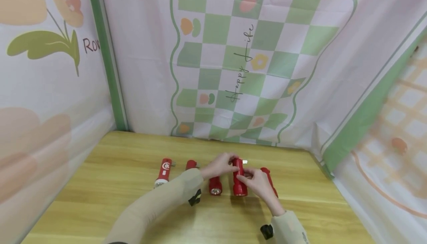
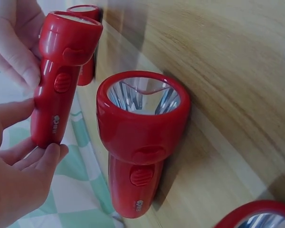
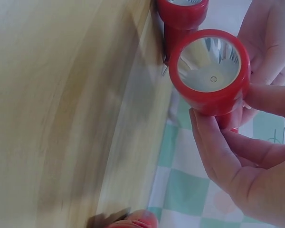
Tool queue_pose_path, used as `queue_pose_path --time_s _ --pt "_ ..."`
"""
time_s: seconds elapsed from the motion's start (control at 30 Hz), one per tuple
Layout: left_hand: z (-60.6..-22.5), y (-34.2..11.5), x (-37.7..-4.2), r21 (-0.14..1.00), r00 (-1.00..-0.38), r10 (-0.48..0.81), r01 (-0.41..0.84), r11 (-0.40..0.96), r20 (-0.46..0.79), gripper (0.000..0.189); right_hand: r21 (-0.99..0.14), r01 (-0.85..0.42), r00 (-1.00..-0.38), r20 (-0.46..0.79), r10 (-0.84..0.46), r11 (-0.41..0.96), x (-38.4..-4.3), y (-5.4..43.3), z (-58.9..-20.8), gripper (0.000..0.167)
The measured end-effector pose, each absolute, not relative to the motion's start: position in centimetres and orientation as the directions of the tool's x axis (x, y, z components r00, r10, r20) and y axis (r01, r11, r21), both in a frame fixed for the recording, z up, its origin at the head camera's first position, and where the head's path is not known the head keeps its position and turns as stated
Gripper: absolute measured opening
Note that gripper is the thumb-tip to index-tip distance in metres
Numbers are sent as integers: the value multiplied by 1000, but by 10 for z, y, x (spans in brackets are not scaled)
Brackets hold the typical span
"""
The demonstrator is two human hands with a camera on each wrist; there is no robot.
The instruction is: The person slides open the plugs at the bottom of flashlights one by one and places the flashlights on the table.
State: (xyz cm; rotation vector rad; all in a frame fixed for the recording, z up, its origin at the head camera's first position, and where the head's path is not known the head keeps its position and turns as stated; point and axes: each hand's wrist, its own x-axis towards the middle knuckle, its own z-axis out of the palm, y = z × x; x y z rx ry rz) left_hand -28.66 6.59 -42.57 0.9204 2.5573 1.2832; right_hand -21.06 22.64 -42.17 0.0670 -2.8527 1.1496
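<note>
Both hands hold a red flashlight (image 1: 239, 188) above the wooden table, its lens end toward the person. The left hand (image 1: 220, 166) pinches its tail end, where a small pale metal tab (image 1: 245, 161) sticks out sideways. Around the barrel close to the head are the thumb and fingers of the right hand (image 1: 258, 183). A slide switch (image 2: 62, 82) shows on its side in the left wrist view, and its reflector (image 3: 211, 66) faces the right wrist camera. Just left of it lies another red flashlight (image 1: 215, 186), partly covered by the left hand.
Right of the hands is one more red flashlight (image 1: 269, 179), partly hidden. Farther left are a red one (image 1: 191, 164), mostly behind the left sleeve, and a red flashlight with a white head (image 1: 165, 170). Printed curtains (image 1: 143, 70) enclose the wooden table (image 1: 110, 170) behind and at both sides.
</note>
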Motion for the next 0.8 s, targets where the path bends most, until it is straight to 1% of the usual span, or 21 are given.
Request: queue_pose_path --time_s 0.13,0.23,0.53,0.8 --pt "-426 67 -286 732 -790 605 471 492 101 43 -692 -53 -998 61 -16 720 -212 228 -423 35" --pt "-427 68 -286 729 -784 616 468 499 82 43 -689 -35 -999 42 -9 724 -212 228 -424 34" --pt "-430 72 -287 702 -782 618 484 523 78 44 -674 1 -1000 8 10 739 -215 230 -428 35" --pt "-428 73 -285 690 -776 629 481 541 46 53 -667 38 -999 -27 26 744 -216 231 -429 35"
